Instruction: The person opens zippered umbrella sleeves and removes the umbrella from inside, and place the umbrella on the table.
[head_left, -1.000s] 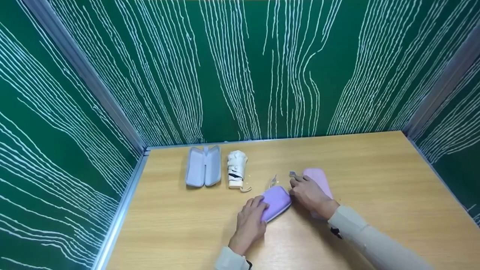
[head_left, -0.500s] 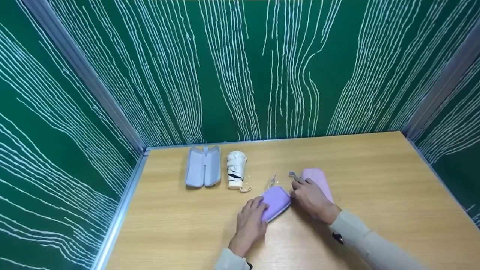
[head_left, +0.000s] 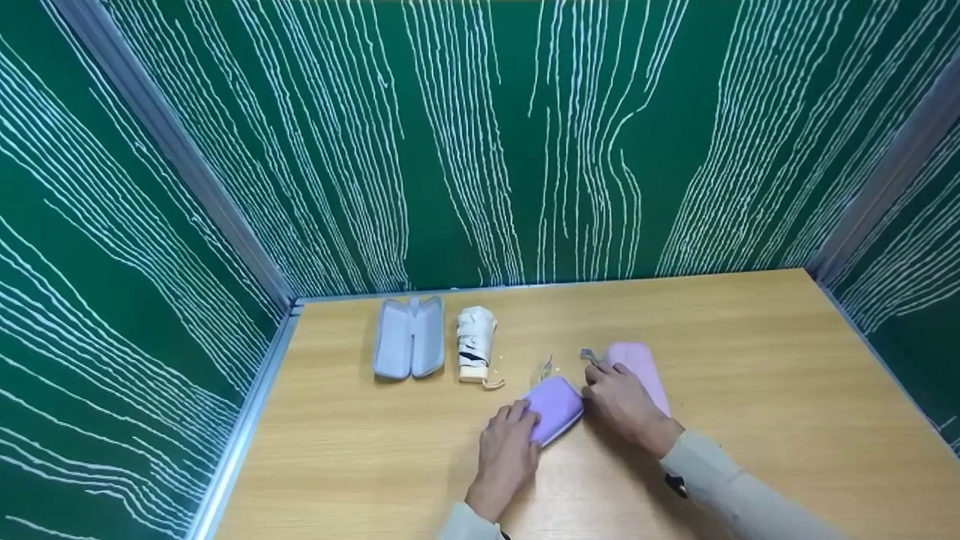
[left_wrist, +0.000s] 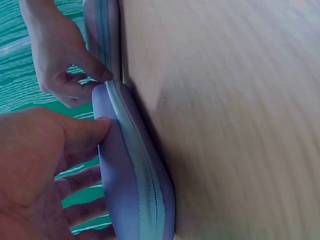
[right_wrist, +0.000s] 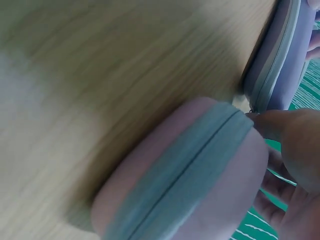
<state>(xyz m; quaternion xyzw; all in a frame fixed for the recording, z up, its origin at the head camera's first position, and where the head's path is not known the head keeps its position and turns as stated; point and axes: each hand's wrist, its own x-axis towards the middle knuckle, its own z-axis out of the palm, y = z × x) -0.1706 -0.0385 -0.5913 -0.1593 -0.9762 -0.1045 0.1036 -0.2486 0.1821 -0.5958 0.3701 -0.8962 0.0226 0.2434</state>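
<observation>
A purple zip-up case [head_left: 556, 406] lies on the table, its pale zip band [left_wrist: 142, 175] running along the side and looking closed in the left wrist view. My left hand [head_left: 506, 454] grips the case from its left end, thumb on one face and fingers spread across the other. At the opposite end, my right hand [head_left: 626, 405] has thumb and index finger together by the small zipper pull [right_wrist: 253, 113]. A pink zip-up case [right_wrist: 185, 175] lies beside and partly under the right hand in the head view.
Farther back on the left are an opened blue-grey hard case [head_left: 409, 337] and a cream folding umbrella [head_left: 475, 345] with a wrist loop. A small grey tab [head_left: 589, 354] shows beyond the right hand. A green wall [head_left: 517, 150] with white lines borders the wooden table [head_left: 360, 465].
My right hand has shifted slightly to the right, away from the grey tab, which shows more now. The left hand keeps its hold on the purple case. The head view has tilted a little.
</observation>
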